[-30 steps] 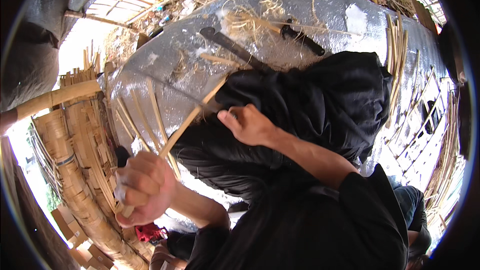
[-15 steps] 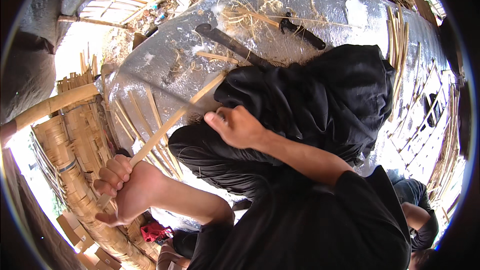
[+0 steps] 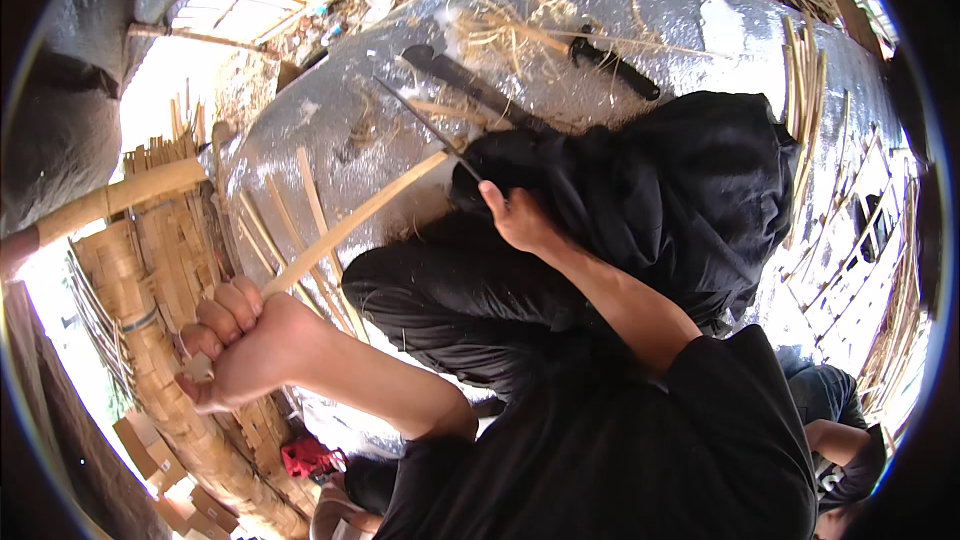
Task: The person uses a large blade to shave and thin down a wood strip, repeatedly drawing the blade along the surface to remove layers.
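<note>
My left hand (image 3: 240, 335) is closed around the lower end of a long pale bamboo strip (image 3: 360, 216), which slants up to the right across my lap. In my right hand (image 3: 522, 220), a thin-bladed knife (image 3: 420, 118) points up and to the left. Its blade crosses the strip close to the far end, by my black-trousered knee; whether the edge touches it I cannot tell. The handle is mostly hidden in my fist. Beyond the knee lies a broad dark blade (image 3: 470, 85), partly covered by my trousers.
A silvery sheet (image 3: 300, 140) covers the seat, holding loose bamboo strips (image 3: 316, 202), curled shavings (image 3: 500, 28) and a black-handled tool (image 3: 620, 68). More strips (image 3: 805, 100) lie at right. A bamboo rail (image 3: 120, 202) runs left. Another person (image 3: 840, 430) sits at lower right.
My right hand and knife have moved up and right along the strip, toward its far end. The blade now points more steeply upward. My left hand keeps its grip on the strip.
</note>
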Motion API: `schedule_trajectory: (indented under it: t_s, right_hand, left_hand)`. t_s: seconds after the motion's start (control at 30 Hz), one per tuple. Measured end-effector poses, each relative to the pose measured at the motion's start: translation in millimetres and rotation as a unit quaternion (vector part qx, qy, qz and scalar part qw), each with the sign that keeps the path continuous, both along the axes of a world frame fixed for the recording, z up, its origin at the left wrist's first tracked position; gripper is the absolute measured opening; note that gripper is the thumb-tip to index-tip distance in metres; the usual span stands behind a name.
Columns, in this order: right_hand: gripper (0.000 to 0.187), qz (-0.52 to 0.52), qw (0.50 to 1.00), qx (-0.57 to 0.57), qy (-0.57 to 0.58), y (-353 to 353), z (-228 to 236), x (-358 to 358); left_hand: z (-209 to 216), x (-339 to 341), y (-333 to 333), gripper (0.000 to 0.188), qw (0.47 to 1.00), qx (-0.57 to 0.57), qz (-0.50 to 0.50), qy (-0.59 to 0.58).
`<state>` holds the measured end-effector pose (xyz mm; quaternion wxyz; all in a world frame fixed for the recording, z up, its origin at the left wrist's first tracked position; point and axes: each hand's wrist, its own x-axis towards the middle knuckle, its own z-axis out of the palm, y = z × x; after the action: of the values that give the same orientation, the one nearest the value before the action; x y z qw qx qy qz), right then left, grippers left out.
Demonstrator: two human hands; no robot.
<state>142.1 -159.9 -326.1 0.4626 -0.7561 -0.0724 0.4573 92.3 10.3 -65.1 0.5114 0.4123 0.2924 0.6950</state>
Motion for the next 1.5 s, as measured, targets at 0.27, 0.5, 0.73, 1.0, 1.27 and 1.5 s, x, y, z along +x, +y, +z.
schedule_trajectory:
  t_s: [0.27, 0.5, 0.73, 1.0, 1.27, 1.5]
  right_hand:
    - [0.065, -0.071, 0.969, 0.134, -0.195, 33.7, 9.4, -38.0]
    - [0.065, 0.007, 0.976, 0.160, -0.145, 36.0, 34.0, -29.2]
    - [0.086, -0.033, 0.999, 0.010, 0.032, 8.2, -39.2, 11.4]
    - [0.077, -0.001, 0.984, 0.177, 0.001, 12.3, 87.7, 7.7]
    - [0.080, 0.034, 0.993, 0.086, -0.080, 0.9, 56.8, 11.0]
    - [0.080, -0.031, 0.990, 0.130, -0.052, -0.4, 6.5, 0.1]
  left_hand:
    - [4.2, 16.8, 6.3, 0.047, 0.999, -0.016, 0.018, 0.022]
    - [3.3, 21.6, -2.6, 0.051, 0.999, 0.005, 0.012, 0.040]
    - [-5.2, -11.8, -2.1, 0.057, 0.938, 0.133, -0.320, -0.006]
    - [-10.5, -12.1, 11.0, 0.059, 0.876, 0.244, -0.416, -0.019]
    - [-19.5, -11.0, -19.8, 0.038, 0.848, 0.210, -0.487, -0.028]
    - [-16.3, 4.7, -20.6, 0.046, 0.901, 0.166, -0.401, -0.001]
